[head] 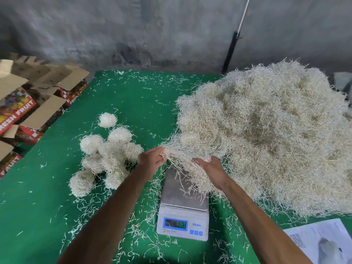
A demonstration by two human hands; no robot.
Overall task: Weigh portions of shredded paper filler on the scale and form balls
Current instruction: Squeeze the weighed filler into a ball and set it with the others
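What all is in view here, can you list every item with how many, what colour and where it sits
Scale: one, white with steel platter, front centre of table.
Loose filler pile: one, cream, right side of table.
Filler tuft: one, cream, held over the scale platter.
Filler balls: about nine, cream, clustered left of the scale.
Table cover: one, green, strewn with stray shreds.
Fruit cartons: several, red and brown, off the table's left edge.
Printed sheet: one, white, front right corner.
Left hand: pinching the tuft.
Right hand: gripping the tuft.
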